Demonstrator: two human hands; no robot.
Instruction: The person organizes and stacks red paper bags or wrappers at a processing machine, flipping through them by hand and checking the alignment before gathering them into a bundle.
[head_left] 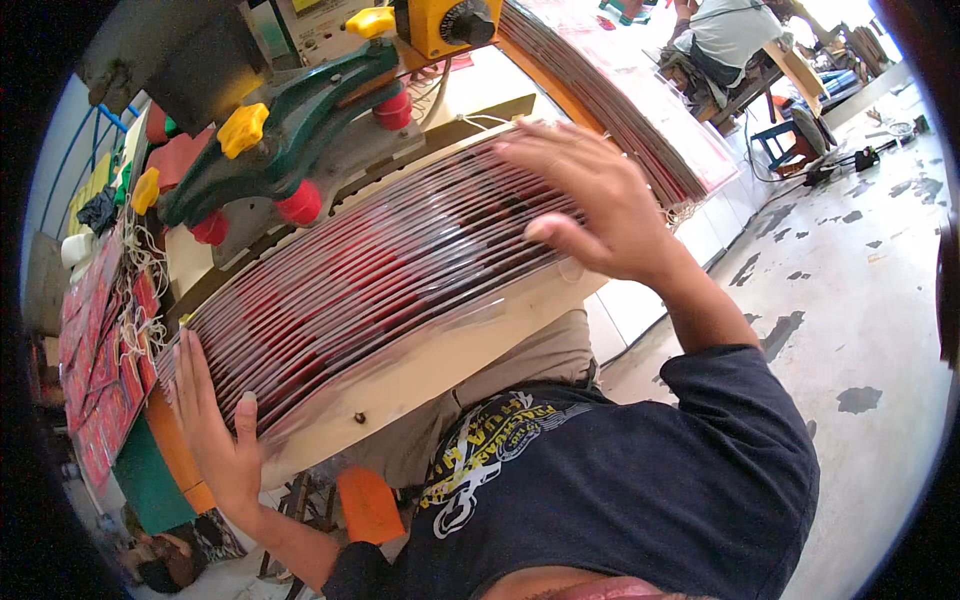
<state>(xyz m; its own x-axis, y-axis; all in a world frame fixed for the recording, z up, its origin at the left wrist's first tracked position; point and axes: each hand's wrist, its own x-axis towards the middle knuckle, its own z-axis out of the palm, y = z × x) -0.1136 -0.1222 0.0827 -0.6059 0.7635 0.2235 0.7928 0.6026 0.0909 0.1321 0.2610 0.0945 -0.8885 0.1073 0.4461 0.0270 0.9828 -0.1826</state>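
Note:
A fanned row of thin red sheets with dark edges (370,285) lies across a cream board (430,380) in front of my body. My left hand (222,440) rests against the row's left end, its fingers stretched out and its thumb standing apart. At the far right end my right hand (605,205) lies with straight fingers over the sheets' edges, thumb spread toward me. Neither hand closes around the sheets. Shiny, clear-looking patches cover part of the row's middle.
Just beyond the row stands a machine with a dark green arm (290,135), yellow knobs (243,130) and red round feet (300,203). A tall stack of sheets (640,110) is at the right, red packets with strings (100,370) at the left. Another person (730,40) sits far right.

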